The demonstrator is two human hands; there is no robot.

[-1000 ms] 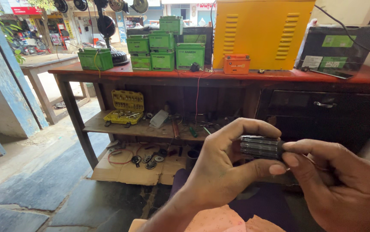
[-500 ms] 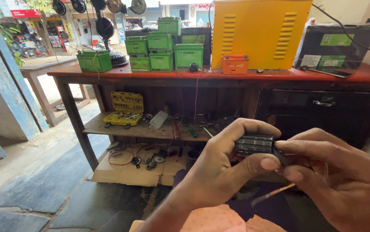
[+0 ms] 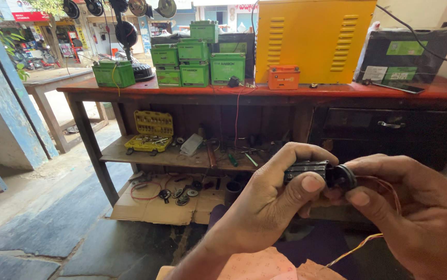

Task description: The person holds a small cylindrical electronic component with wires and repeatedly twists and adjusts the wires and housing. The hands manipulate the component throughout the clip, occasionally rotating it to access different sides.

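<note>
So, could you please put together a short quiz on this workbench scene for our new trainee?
1. True or false: both the left hand and the right hand are on the small black ribbed part.
2. What thin thing trails down from the right hand?
A. a copper-coloured wire
B. a blue rope
C. a metal chain
3. Fill in: the yellow tool case lies on the bench's lower ____.

Key: 1 true; 2 A; 3 shelf.
</note>
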